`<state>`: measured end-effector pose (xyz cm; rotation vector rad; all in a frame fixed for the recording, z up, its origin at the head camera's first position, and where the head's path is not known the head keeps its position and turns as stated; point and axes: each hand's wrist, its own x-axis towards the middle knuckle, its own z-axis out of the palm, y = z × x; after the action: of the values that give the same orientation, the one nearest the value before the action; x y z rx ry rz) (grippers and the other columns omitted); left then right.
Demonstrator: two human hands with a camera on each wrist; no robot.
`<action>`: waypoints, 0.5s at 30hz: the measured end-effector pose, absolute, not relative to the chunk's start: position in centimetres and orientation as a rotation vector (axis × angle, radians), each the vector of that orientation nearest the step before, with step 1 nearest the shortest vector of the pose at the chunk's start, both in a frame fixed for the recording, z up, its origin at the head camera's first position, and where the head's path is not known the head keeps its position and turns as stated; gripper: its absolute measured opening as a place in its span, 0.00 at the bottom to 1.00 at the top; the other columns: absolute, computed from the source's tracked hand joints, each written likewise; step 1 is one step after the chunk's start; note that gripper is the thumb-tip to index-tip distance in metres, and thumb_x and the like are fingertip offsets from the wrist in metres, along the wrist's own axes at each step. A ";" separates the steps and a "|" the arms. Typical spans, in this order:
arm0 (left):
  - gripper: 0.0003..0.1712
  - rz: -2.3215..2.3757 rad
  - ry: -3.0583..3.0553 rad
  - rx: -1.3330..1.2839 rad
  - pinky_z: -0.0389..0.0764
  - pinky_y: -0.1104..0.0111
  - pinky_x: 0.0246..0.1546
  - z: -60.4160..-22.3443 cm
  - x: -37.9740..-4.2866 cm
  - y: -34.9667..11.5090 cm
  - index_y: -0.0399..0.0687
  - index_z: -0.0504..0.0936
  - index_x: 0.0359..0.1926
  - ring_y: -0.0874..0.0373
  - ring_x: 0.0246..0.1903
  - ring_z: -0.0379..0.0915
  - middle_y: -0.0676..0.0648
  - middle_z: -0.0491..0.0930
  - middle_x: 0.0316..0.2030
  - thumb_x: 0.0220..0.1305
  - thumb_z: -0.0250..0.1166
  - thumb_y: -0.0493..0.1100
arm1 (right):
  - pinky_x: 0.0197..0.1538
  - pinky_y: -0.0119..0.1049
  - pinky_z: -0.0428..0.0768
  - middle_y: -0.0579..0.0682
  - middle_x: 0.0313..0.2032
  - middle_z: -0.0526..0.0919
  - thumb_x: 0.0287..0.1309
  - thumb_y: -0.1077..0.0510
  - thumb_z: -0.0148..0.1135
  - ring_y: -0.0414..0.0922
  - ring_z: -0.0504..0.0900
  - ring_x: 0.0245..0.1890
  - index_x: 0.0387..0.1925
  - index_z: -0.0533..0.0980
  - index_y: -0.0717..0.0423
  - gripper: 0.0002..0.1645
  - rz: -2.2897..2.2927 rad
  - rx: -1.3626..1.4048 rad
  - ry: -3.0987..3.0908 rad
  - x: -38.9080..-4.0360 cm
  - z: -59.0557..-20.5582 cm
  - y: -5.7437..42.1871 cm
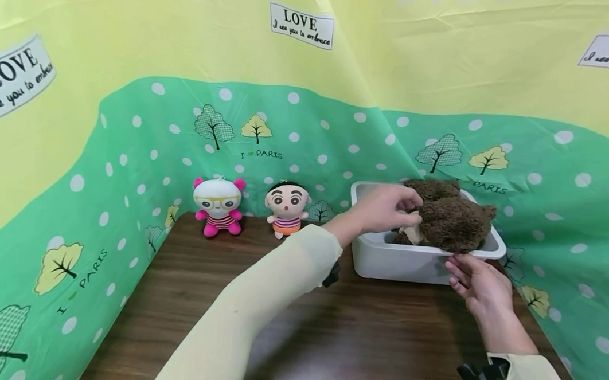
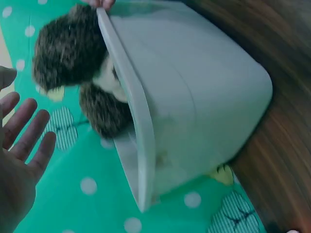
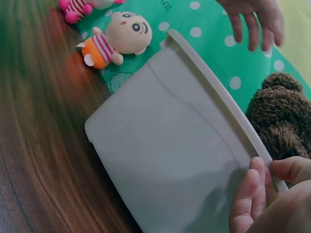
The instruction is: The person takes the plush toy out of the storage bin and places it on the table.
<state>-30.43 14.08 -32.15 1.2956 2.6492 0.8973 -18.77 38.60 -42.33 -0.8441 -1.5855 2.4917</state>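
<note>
A brown shaggy plush bear (image 1: 455,224) lies in a white plastic storage bin (image 1: 404,265), its furry bulk rising above the rim. A beige patch shows on it in the left wrist view, and its lower part is hidden by the bin wall. My left hand (image 1: 390,207) hovers over the bin beside the bear; the left wrist view shows its fingers spread, with a gap between them and the fur. At the bin's near right edge, my right hand (image 1: 482,288) pinches the rim, thumb over the top and fingers against the outer wall (image 3: 170,141).
Left of the bin, two small plush dolls sit at the back of the dark wooden table (image 1: 297,333): a pink-and-white one with glasses (image 1: 218,205) and one with black hair and striped shirt (image 1: 286,206). A green and yellow printed cloth (image 1: 308,121) hangs behind and along both sides.
</note>
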 end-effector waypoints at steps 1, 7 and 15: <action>0.24 0.858 2.648 1.294 0.74 0.80 0.54 -32.1 -30.3 14.7 0.59 0.79 0.65 0.69 0.55 0.77 0.59 0.81 0.58 0.71 0.64 0.57 | 0.28 0.38 0.85 0.41 0.31 0.91 0.64 0.54 0.71 0.38 0.90 0.32 0.35 0.85 0.45 0.01 2.489 -0.846 -1.586 -18.8 -42.3 38.6; 0.33 0.580 2.688 1.261 0.70 0.76 0.64 -31.3 -29.7 17.9 0.71 0.70 0.73 0.69 0.67 0.67 0.64 0.67 0.71 0.69 0.62 0.64 | 0.28 0.38 0.85 0.41 0.30 0.91 0.62 0.53 0.73 0.39 0.90 0.31 0.36 0.86 0.44 0.02 2.488 -0.859 -1.581 -18.8 -42.2 38.7; 0.39 0.344 2.702 1.271 0.62 0.77 0.70 -31.2 -29.5 20.7 0.73 0.62 0.77 0.71 0.72 0.59 0.64 0.61 0.74 0.69 0.61 0.67 | 0.29 0.37 0.85 0.41 0.31 0.91 0.65 0.54 0.70 0.38 0.90 0.31 0.32 0.87 0.44 0.04 2.535 -0.793 -1.601 -18.7 -42.3 38.8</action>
<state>-29.51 20.66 -31.21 1.2711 2.7018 0.3437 -18.72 38.82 -42.27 -0.7931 -1.6010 2.5352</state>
